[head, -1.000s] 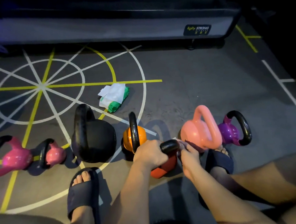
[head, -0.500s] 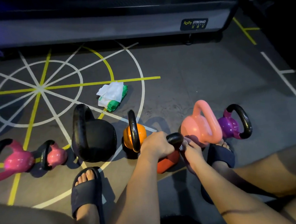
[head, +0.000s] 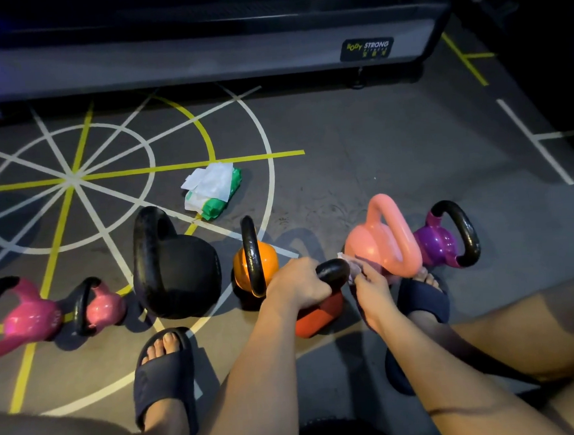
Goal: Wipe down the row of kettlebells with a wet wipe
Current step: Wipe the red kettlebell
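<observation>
At the far left of the row we saw a magenta kettlebell (head: 23,317) with a black handle, then a smaller pink kettlebell (head: 101,307) just beside it, both well apart from the hands. Next stood the large black kettlebell (head: 178,274), and behind it on the grey floor (head: 377,178) lay the green wet-wipe pack (head: 215,194), with a white sheet poking out on top. The orange kettlebell (head: 258,262) came next, just left of the left hand (head: 300,287), which was clenched around the black handle of the red kettlebell (head: 318,316). The right hand (head: 370,283) pinched what looked like a crumpled wet wipe (head: 349,264) against the right end of that handle, though dim light blurred it. Further right stood the salmon-pink kettlebell (head: 381,241), touching the purple kettlebell (head: 438,241).
</observation>
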`<act>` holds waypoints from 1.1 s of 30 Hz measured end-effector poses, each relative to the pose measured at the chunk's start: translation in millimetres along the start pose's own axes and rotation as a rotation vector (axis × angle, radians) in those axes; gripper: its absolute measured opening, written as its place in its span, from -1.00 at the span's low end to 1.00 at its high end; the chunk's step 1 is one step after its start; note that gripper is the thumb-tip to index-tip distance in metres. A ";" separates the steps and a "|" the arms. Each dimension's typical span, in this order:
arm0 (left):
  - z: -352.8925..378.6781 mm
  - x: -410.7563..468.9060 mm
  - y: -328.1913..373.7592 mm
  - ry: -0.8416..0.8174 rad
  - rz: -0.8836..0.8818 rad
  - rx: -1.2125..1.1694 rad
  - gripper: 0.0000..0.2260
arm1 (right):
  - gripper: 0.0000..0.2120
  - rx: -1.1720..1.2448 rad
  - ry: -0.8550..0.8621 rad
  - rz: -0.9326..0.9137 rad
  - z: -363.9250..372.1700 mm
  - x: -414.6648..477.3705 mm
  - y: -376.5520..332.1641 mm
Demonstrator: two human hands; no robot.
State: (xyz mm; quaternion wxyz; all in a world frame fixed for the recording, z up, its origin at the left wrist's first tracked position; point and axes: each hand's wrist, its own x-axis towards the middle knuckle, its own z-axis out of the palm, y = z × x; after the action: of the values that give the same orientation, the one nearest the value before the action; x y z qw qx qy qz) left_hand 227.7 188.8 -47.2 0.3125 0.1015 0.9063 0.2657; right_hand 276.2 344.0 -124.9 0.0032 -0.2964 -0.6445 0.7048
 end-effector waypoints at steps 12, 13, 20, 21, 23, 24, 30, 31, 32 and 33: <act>3.9 -1.2 15.9 0.006 -0.025 0.102 -0.93 | -0.80 0.141 0.048 0.025 0.3 1.4 -22.4; 4.4 -1.3 14.4 0.011 -0.020 0.113 -0.92 | -0.79 0.104 0.011 -0.013 0.3 -0.6 -27.2; 24.9 -1.6 12.1 0.043 0.093 0.081 -0.72 | -0.72 -0.007 0.054 0.024 -15.8 1.4 -11.2; 24.8 -2.0 10.8 0.027 0.107 0.061 -0.66 | -0.73 0.005 0.082 0.065 -17.0 2.5 -3.0; 19.6 -3.5 5.7 -0.008 0.137 0.041 -0.58 | -0.75 0.027 0.123 0.134 -15.8 3.2 6.3; 17.3 -5.1 0.8 -0.012 0.146 0.047 -0.56 | -0.78 0.039 0.129 0.152 -14.1 4.1 7.8; 30.0 -19.8 -25.6 0.167 0.036 -0.108 -0.37 | -0.84 0.052 0.104 0.034 -5.1 -6.3 -14.3; 31.5 -20.5 -24.0 0.220 0.032 -0.151 -0.33 | -0.80 0.000 0.116 -0.012 -5.9 -7.0 -17.0; 32.2 -19.8 -22.8 0.251 0.032 -0.185 -0.31 | -0.77 -0.044 0.109 -0.052 -5.6 -7.4 -20.4; 32.0 -19.3 -22.0 0.257 0.033 -0.211 -0.32 | -0.75 -0.080 0.093 -0.078 -4.3 -7.7 -24.7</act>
State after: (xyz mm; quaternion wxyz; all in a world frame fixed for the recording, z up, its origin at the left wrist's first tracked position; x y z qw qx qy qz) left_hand 262.3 177.0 -70.4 0.1986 0.0482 0.9040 0.3755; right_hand 275.1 349.1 -99.2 0.0486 -0.3035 -0.6825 0.6631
